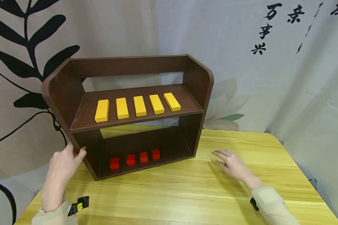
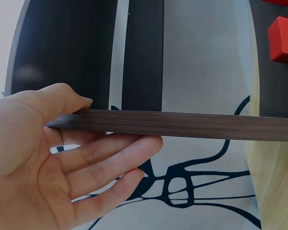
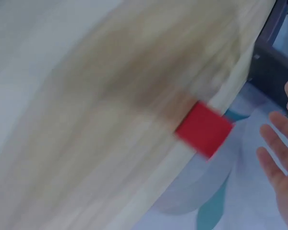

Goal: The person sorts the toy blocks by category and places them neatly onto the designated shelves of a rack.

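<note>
- We count five yellow blocks (image 1: 137, 106) in a row on the upper board and four red cubes (image 1: 135, 159) in a row on the bottom board.
- The dark brown shelf (image 1: 129, 66) stands upright on the wooden table (image 1: 202, 187), towards its left rear, before patterned curtains (image 1: 284, 78).
- Our left hand (image 1: 64, 164) grasps the shelf's left side panel low down, thumb on one face, fingers on the other.
- Our right hand (image 1: 233, 164) lies flat on the table right of the shelf, fingers relaxed, holding nothing.
- The right wrist view is blurred; one red cube (image 3: 203, 128) shows there.
</note>
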A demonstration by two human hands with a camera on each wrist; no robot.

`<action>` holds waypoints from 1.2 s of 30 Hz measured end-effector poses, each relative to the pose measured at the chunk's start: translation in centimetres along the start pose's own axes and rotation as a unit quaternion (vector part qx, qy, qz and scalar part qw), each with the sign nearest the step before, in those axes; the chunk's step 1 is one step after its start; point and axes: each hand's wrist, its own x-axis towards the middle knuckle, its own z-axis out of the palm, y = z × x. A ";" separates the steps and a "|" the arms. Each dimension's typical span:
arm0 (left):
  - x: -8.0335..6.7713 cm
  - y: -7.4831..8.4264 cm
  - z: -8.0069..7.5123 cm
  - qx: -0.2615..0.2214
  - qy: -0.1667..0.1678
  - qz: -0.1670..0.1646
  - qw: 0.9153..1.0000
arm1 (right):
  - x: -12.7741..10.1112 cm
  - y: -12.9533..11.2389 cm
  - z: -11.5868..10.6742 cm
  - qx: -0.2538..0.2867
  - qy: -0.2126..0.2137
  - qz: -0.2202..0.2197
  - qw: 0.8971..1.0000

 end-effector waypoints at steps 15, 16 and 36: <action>0.1 0.0 0.0 0.005 -0.005 -0.001 1.000 | -3.1 1.9 -1.2 -0.024 -0.027 0.007 0.999; 0.1 -0.1 0.0 0.005 -0.007 -0.002 1.000 | -3.2 1.9 -1.2 -0.027 -0.030 0.009 0.999; 0.0 -0.1 0.0 0.001 -0.001 0.002 1.000 | -4.3 2.2 -1.2 -0.053 -0.069 0.053 0.995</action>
